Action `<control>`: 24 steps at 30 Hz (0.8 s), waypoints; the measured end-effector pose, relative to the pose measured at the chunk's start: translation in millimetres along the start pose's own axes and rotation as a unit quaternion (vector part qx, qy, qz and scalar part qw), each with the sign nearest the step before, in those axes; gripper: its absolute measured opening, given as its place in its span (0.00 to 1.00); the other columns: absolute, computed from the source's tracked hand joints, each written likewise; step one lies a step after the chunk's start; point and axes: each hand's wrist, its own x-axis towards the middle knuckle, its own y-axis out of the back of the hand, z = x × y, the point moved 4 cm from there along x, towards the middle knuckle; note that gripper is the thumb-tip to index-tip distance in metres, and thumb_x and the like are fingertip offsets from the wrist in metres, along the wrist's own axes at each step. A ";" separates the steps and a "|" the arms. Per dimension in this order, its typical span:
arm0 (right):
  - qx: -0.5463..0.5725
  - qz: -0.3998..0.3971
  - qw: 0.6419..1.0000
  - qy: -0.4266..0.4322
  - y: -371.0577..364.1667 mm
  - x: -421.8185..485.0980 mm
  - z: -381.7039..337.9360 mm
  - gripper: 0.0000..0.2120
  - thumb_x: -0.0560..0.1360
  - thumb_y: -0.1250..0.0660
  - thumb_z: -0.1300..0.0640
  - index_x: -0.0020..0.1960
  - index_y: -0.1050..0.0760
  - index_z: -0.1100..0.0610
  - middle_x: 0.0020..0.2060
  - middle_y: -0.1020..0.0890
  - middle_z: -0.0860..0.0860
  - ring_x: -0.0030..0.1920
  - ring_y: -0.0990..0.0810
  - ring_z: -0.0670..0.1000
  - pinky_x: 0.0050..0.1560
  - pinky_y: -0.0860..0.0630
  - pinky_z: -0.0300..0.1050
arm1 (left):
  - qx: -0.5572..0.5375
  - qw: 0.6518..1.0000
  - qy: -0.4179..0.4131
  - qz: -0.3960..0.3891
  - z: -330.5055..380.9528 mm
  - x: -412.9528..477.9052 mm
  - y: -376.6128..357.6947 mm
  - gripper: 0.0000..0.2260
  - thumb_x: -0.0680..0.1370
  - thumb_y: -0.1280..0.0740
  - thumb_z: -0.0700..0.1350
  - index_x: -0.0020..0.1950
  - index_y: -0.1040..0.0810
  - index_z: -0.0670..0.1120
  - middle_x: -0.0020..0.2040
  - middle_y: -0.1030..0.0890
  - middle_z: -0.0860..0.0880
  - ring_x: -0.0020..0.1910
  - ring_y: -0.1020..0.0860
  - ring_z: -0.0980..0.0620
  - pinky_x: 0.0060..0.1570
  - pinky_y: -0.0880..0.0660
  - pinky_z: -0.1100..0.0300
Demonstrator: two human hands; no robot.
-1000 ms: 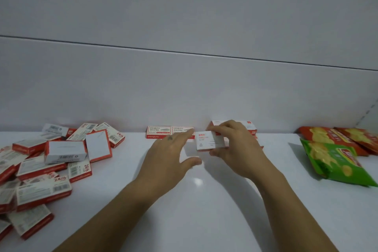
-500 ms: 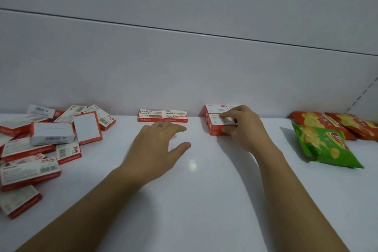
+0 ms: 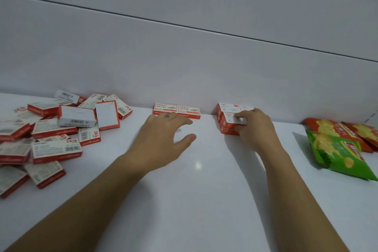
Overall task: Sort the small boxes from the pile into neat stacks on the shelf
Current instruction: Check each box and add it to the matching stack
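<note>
Far left, your pile [image 3: 47,131] of small red-and-white boxes sprawls across the white shelf [image 3: 204,200], jumbled every which way, some flat, some propped on their neighbours, barcodes and "24/6" print facing up on a few. One white-faced box [image 3: 77,116] sits on top of the heap, and another [image 3: 107,115] leans tilted just beside it.

Moving in, your left hand [image 3: 163,137] hovers palm down over the shelf, fingers spread and loose, thumb out to the side, gripping nothing. Its fingertips reach up to the front edge of a low row of two boxes [image 3: 177,110] laid side by side against the back wall [image 3: 184,63]; whether they actually touch it, I can't tell.

Further along, your right hand [image 3: 253,129] is curled onto a small stack [image 3: 230,121] of red-and-white boxes by the wall, fingers on the top box and thumb pressed against the stack's front. The stack sits square and tidy, well apart from the pile.

Far right, a green snack bag [image 3: 337,153] lies flat on the shelf, with red snack bags [image 3: 345,129] partly behind it.
</note>
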 end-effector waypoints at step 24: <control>0.026 -0.089 0.945 0.313 -50.2 -77.1 -193.5 0.30 0.75 0.36 0.42 0.73 0.40 0.47 0.69 0.33 0.47 0.67 0.32 0.50 0.62 0.32 0.46 | 0.190 0.964 0.188 -0.002 -70.3 -85.4 109.4 0.25 0.76 0.40 0.63 0.71 0.35 0.58 0.70 0.31 0.55 0.68 0.34 0.52 0.67 0.37 0.50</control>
